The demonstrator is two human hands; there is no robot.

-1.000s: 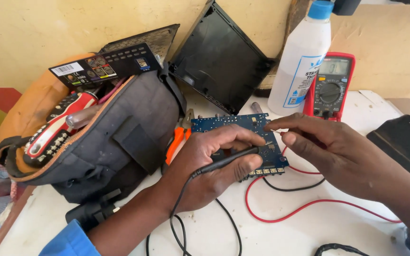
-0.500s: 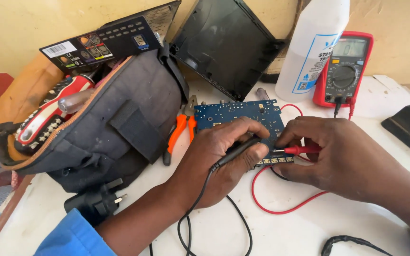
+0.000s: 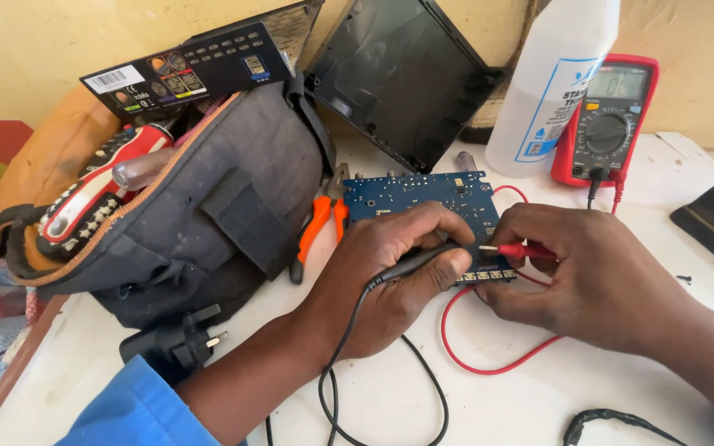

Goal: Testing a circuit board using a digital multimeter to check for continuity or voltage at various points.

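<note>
A blue circuit board (image 3: 423, 198) lies flat on the white table (image 3: 390, 396), just in front of a grey tool bag (image 3: 208, 206) and beside orange-handled pliers (image 3: 317, 227). The left hand (image 3: 390, 281) is curled closed around a black test probe (image 3: 411, 263), its tip angled toward the board's near edge, where a row of small connectors sits. The right hand (image 3: 588, 272) pinches a red test probe (image 3: 521, 249) between thumb and fingertips — fingers drawn in, not spread — and its tip meets the board close to the black one. Red and black leads trail across the table; the red one loops back toward a red-cased multimeter (image 3: 609, 120) standing behind, next to a white plastic bottle (image 3: 551, 78) and a black plastic housing (image 3: 402, 78) propped against the wall.

The board looks light and stiff, and likely fragile on its populated face (bare solder points and small parts cover it). It would probably slide on the smooth table under a sideways push, so the left hand's weight resting at its near edge seems to steady it. The bare edges are the safest places to grip it — not the components. The probes are thin and rigid, best held low near the tip, as both hands do here.
</note>
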